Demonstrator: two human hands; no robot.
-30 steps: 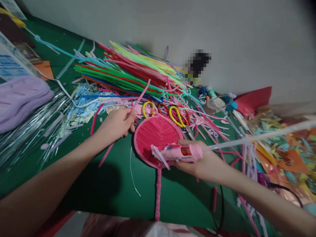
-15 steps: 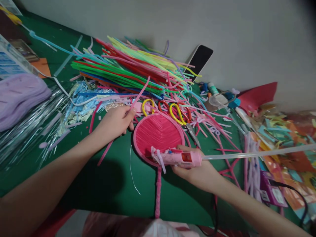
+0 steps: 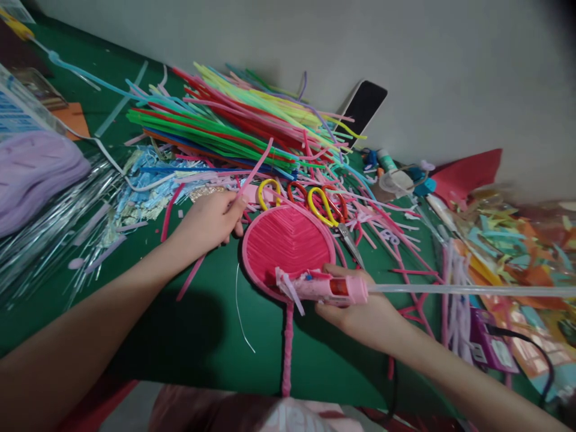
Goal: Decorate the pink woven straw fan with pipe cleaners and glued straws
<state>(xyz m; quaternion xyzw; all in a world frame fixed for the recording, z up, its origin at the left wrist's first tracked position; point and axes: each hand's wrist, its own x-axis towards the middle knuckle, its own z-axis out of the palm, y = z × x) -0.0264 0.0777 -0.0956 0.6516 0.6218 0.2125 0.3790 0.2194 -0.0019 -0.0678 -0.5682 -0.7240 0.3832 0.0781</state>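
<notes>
In my left hand (image 3: 221, 215) a pink pipe cleaner (image 3: 258, 165) is pinched, one end rising toward the stacked stems and the other hanging below the wrist. My right hand (image 3: 348, 306) is wrapped round a pink hot glue gun (image 3: 324, 288), its nozzle pointing left and a long clear glue stick (image 3: 450, 290) jutting from its back. Under the nozzle lies a round fan-like piece (image 3: 290, 243) of dark pink pipe cleaners with a lighter pink rim. Its wrapped pink handle (image 3: 288, 354) runs toward my body. The gun's tip covers the lower part of the disc.
Yellow-and-red-handled scissors (image 3: 333, 213) rest just beyond the disc. A big pile of coloured pipe cleaners (image 3: 234, 129) lies at the back, with a phone (image 3: 366, 108) leaning on the wall. Lilac foam shapes (image 3: 38, 177) sit left; a purple box (image 3: 492, 342) is right.
The glue stick's free end has swung slightly down. Both hands stay almost where they were, still holding the pipe cleaner and the hot glue gun; the view has shifted a little.
</notes>
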